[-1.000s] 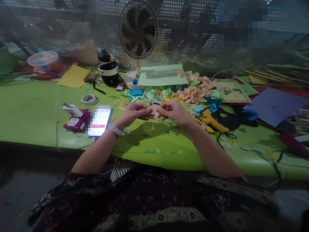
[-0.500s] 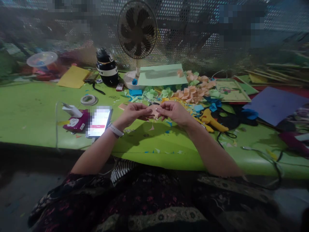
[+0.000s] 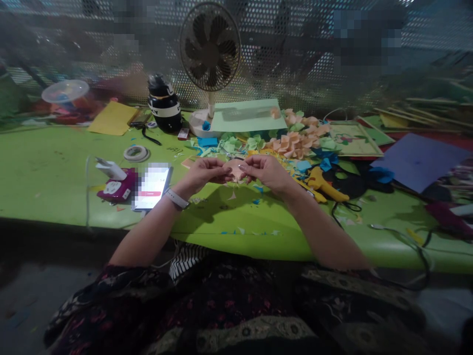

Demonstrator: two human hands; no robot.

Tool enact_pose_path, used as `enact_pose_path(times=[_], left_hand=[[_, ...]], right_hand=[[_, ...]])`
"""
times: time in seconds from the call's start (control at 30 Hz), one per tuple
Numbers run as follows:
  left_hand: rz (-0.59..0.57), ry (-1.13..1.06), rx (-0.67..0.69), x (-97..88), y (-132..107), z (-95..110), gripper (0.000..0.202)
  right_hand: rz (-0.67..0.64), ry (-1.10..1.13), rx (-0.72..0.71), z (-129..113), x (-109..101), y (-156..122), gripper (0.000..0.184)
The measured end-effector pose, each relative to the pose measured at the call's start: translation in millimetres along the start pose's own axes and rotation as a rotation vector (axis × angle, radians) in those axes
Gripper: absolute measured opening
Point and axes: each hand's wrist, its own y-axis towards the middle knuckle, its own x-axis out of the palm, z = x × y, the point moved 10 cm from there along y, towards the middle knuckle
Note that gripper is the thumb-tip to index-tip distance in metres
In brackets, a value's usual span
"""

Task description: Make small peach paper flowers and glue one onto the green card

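The left hand [image 3: 209, 170] and right hand [image 3: 268, 172] face each other above the green surface [image 3: 218, 217], each with its thumb and fingertips pinched together. Between them is a small peach paper piece [image 3: 236, 170]; the left grip has its left edge and the right grip its right edge, with almost no gap between thumb and fingers. The fingers cover both ends, so how the paper is folded there I cannot tell.

Thin paper like this could tear or take a stray crease if the 2 grips pulled apart or twisted unevenly. A slack pinch on either side could let it slip down among the paper scraps [image 3: 232, 195] just below the grip, where its pale colour would be easy to lose.

Beyond the grip and to its right, the heap of folded peach papers [image 3: 293, 143] lies loose; a sweep of the right hand could scatter it. Straight beyond the grip stands a fan [image 3: 210, 54]; whether it is running I cannot tell, but a draught could lift light pieces. Left of the grip, the phone [image 3: 152, 186] lies beside the left wrist, where an outward swing could knock it.
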Motion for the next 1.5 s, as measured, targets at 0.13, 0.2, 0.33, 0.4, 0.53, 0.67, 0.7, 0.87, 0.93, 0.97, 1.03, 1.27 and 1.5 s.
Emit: enact_pose_path(times=[0.13, 0.2, 0.33, 0.4, 0.53, 0.67, 0.7, 0.87, 0.93, 0.97, 1.03, 1.27, 1.5], left_hand=[[-0.003, -0.003, -0.043, -0.5, 0.5, -3.8, 0.021], [-0.009, -0.005, -0.058, -1.2, 1.8, -6.5, 0.019], [0.011, -0.053, -0.069, -6.8, 5.2, -11.0, 0.017], [0.027, -0.069, -0.083, -10.5, 6.9, -14.4, 0.017], [0.046, -0.071, -0.116, -15.4, 9.4, -20.7, 0.020], [0.046, -0.068, -0.124, -15.5, 11.2, -23.4, 0.022], [0.038, -0.064, -0.126, -14.6, 11.5, -24.3, 0.022], [0.015, -0.064, -0.150, -11.0, 11.7, -30.6, 0.015], [0.007, -0.066, -0.170, -8.6, 11.3, -33.4, 0.010], [0.009, -0.065, -0.183, -7.8, 11.0, -34.9, 0.008], [0.025, -0.065, -0.209, -6.9, 10.4, -38.1, 0.007], [0.042, -0.057, -0.237, -0.1, 10.5, -50.1, 0.010], [0.035, -0.006, -0.344, 7.3, 7.9, -64.6, 0.016]], right_hand=[[-0.024, -0.019, 0.025, 3.1, -2.9, 1.5, 0.030], [-0.041, -0.042, 0.039, 4.5, -5.4, 1.6, 0.028], [-0.007, -0.111, 0.049, 3.0, -22.6, -1.0, 0.021], [0.037, -0.187, 0.010, -3.6, -37.4, -5.2, 0.022], [0.127, -0.511, -0.076, -13.7, -70.8, -22.2, 0.032], [0.136, -0.968, -0.029, 8.5, -94.7, -39.5, 0.044], [0.112, -1.057, -0.013, 17.6, -97.0, -42.3, 0.045], [0.045, -1.212, 0.025, 41.3, -96.7, -49.2, 0.030], [0.010, -1.150, -0.024, 34.4, -84.4, -50.0, 0.031], [-0.018, -1.106, -0.048, 30.0, -76.0, -50.1, 0.033], [-0.099, -1.021, -0.075, 23.8, -56.5, -49.6, 0.033], [-0.160, -0.953, -0.101, 21.6, -25.8, -39.9, 0.029], [-0.171, -0.957, -0.122, 23.8, -26.6, -38.7, 0.037]])
